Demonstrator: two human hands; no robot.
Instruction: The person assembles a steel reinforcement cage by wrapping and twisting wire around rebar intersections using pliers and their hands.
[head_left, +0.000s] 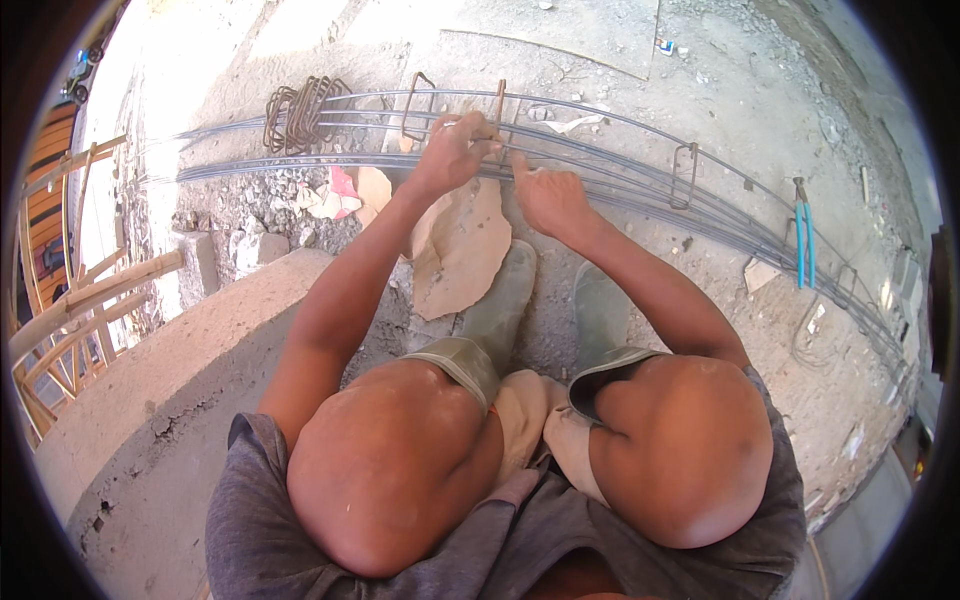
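Note:
I sit on a concrete ledge, knees and grey rubber boots below me. Long steel reinforcing bars (640, 190) lie across the ground in front of my feet. My left hand (452, 150) is closed around a rusty stirrup (497, 110) and the bars where it stands on them. Just right of it, my right hand (547, 197) rests on the bars, index finger stretched toward the same stirrup; whether it holds anything is hidden. Another stirrup (417, 105) stands on the bars left of my left hand, and one more (684, 175) to the right.
A bundle of spare rusty stirrups (303, 112) lies on the bars at the left. Blue-handled pincers (803, 238) lie on the ground at the right. Torn paper scraps (458, 250) lie under my boots. Wooden poles (90, 300) stand at the far left beyond the concrete ledge (150, 400).

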